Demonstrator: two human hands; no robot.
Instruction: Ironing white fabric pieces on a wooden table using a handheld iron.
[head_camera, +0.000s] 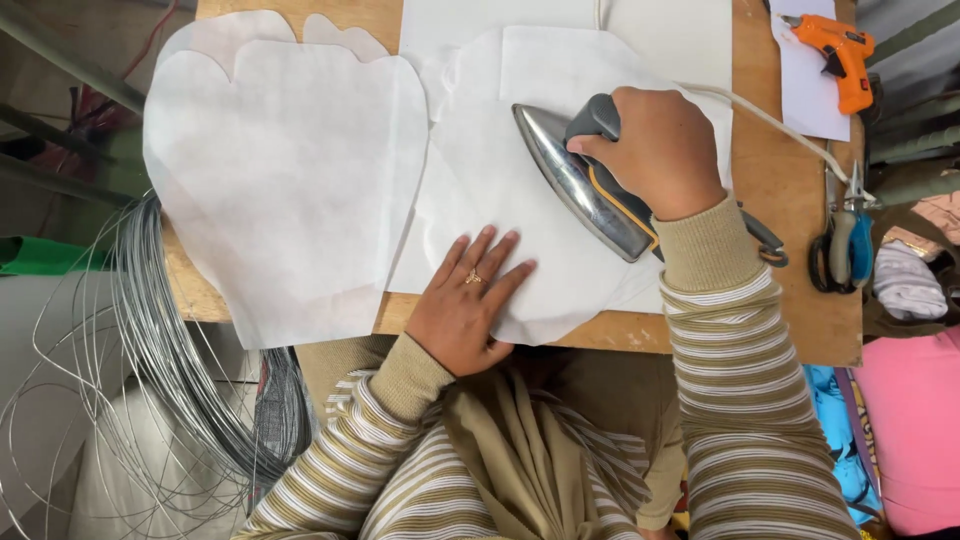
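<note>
My right hand (660, 150) grips the grey handle of a metal clothes iron (575, 185), whose soleplate rests on a white fabric piece (500, 170) on the wooden table (790, 200). The iron's tip points to the upper left. My left hand (465, 310) lies flat, fingers spread, on the near edge of the same white fabric, just below and left of the iron. A ring is on one finger. A white cord (760, 115) runs from the iron toward the right.
A second white cut fabric shape (290, 180) lies to the left, overhanging the table edge. An orange glue gun (840, 55) sits on white paper at the far right. Pliers and scissors (845, 235) lie at the right edge. Coils of steel wire (170, 350) hang at the left.
</note>
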